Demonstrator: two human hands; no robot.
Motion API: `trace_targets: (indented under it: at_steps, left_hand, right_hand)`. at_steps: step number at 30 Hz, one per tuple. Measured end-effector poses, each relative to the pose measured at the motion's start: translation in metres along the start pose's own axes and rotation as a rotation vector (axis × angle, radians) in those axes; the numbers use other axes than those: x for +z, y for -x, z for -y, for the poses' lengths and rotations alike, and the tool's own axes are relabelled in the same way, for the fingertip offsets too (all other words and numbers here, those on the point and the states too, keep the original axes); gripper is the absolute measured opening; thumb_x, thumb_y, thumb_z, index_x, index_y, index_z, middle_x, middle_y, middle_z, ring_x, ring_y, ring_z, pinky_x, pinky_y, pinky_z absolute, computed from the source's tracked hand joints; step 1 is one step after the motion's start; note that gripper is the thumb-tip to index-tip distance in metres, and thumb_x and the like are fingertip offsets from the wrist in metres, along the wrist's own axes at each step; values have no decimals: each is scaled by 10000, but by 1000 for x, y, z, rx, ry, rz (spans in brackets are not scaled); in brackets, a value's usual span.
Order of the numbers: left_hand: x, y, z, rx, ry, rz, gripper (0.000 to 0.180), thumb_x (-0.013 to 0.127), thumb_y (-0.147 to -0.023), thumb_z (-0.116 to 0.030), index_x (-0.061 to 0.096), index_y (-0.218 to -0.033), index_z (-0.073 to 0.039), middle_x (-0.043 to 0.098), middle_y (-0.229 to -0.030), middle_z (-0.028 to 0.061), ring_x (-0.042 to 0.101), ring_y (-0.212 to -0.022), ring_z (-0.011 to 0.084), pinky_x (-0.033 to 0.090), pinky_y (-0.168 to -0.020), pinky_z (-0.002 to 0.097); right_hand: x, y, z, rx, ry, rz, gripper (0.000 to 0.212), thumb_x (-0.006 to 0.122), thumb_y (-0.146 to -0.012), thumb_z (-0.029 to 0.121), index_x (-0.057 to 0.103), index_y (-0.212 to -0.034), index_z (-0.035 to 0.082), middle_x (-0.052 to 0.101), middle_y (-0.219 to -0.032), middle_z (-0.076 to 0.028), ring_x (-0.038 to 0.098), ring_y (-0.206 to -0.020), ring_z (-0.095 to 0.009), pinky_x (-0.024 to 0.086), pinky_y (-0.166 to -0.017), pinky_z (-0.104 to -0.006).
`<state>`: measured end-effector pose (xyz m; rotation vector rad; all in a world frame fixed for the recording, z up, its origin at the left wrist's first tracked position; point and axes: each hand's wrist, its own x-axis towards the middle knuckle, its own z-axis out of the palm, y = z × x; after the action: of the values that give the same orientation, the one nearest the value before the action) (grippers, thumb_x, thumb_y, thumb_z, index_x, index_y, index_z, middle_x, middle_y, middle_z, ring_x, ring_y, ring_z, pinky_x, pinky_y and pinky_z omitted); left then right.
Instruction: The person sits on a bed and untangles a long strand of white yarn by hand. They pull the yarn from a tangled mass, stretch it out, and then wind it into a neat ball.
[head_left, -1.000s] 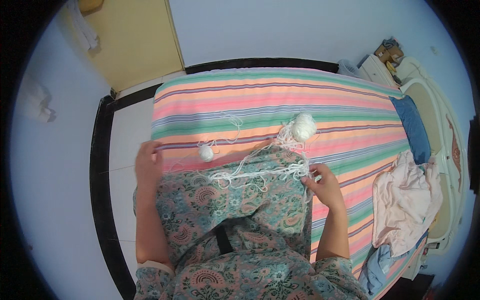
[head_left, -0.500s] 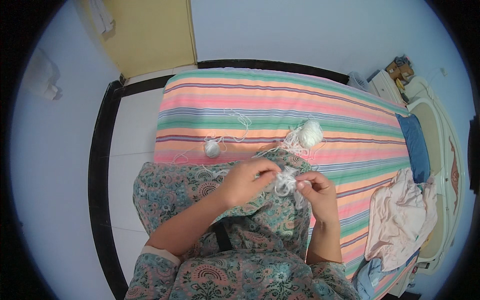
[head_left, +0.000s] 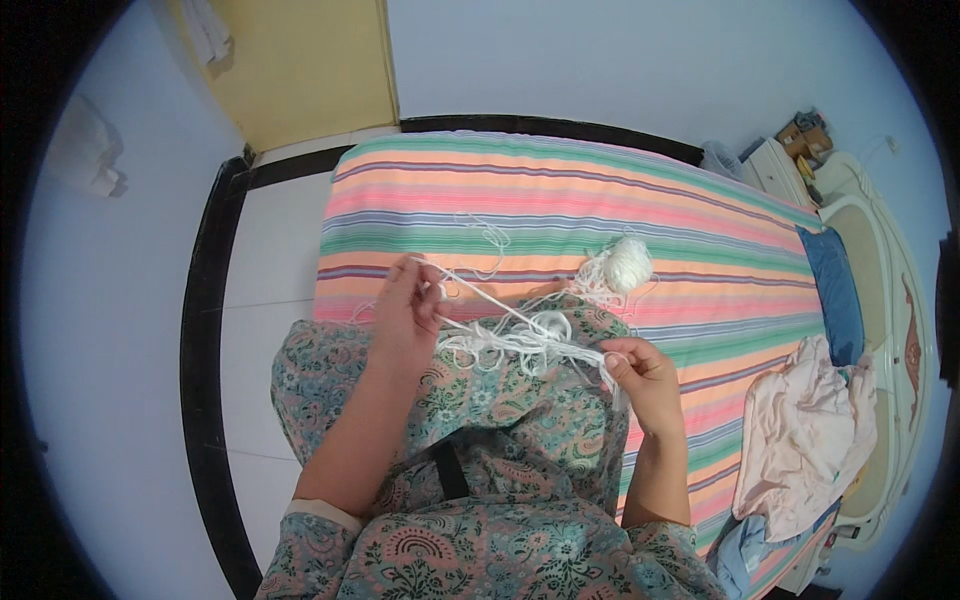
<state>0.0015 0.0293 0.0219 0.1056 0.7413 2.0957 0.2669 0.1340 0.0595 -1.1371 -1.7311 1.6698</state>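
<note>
White yarn (head_left: 530, 343) stretches in a loose, looped tangle between my two hands, above my patterned lap. Closed on one end of the tangle, my right hand (head_left: 645, 380) pinches several strands between thumb and fingers. My left hand (head_left: 405, 315) is raised to the left and pinches a strand that runs taut down to the tangle. A large white yarn ball (head_left: 629, 264) rests on the bed beyond my right hand, with loose strands heaped at its left side. The smaller ball is mostly hidden behind my left hand. Thin loose yarn (head_left: 490, 240) curls on the bedspread farther back.
The striped bedspread (head_left: 480, 180) covers the bed before me. To the right lie a pale pink garment (head_left: 795, 440) and a blue pillow (head_left: 832, 295) by the cream headboard (head_left: 870, 250). A white cabinet (head_left: 778, 172) stands in the far right corner.
My left hand has moved left and away from me, drawing a strand out. The bunched yarn has spread into a long tangle. My right hand has stayed nearly in place, gripping its end.
</note>
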Motion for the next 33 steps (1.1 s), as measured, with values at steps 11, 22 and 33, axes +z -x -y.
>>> trace_targets:
  at_steps: [11,22,33]
  left_hand:
    - [-37,-11,-47,265,-745,-48,135,489,-884,-135,517,-992,-60,567,-982,52,465,-645,103,424,-579,236]
    - [57,44,24,383,-1290,847,289,584,-810,-146,544,-1084,-61,532,-1118,111,474,-1074,277,339,-942,388]
    - [41,34,24,-84,-851,587,115,463,-895,-94,507,-978,-29,563,-817,37,562,-784,139,455,-766,303]
  right_hand:
    - [-10,1,3,-42,-153,-79,147,528,-865,46,595,-993,17,580,-747,20,483,-635,-32,383,-577,-168]
    - [21,13,32,-45,-64,155,149,569,-855,75,607,-988,21,597,-748,27,482,-625,-13,354,-531,-145]
    - [12,2,12,-72,-593,95,197,518,-878,120,552,-1034,5,618,-852,-64,577,-743,-104,471,-684,-234]
